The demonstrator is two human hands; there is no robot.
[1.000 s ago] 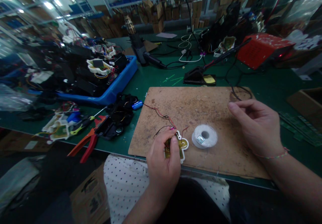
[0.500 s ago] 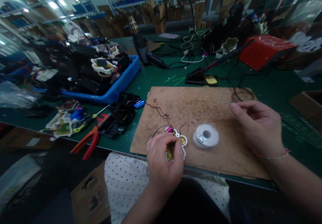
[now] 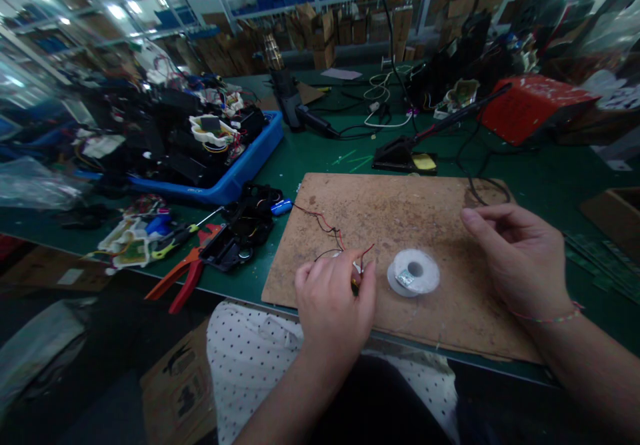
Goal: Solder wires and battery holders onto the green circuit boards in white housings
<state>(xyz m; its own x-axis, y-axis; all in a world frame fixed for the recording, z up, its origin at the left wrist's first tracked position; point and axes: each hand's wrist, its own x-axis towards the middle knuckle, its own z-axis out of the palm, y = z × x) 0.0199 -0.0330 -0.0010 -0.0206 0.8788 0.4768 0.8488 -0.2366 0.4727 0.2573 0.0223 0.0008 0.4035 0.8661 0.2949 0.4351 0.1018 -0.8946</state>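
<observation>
My left hand [image 3: 336, 295] is closed over a small circuit board in a white plastic housing [image 3: 356, 280] near the front of the brown board. Most of that part is now hidden beneath my fingers. Thin red and black wires [image 3: 334, 230] run from it, one short red end sticking up by my index finger. Just right of this hand, a spool of solder wire [image 3: 414, 272] lies flat. My right hand [image 3: 520, 255] hovers over the board's right side, thumb and index finger drawn together and the other fingers curled; anything between them is too small to see.
The brown board [image 3: 395, 208] rests on a green bench. At left lie red-handled pliers [image 3: 186, 275], black housings [image 3: 240, 232] and a blue crate [image 3: 220, 185] heaped with parts. Behind are a heat gun [image 3: 287, 95], a soldering iron in its stand [image 3: 400, 152] and a red box [image 3: 537, 108].
My left hand has rolled over the circuit board, covering more of it. My right hand keeps its pose. The whole view has shifted slightly.
</observation>
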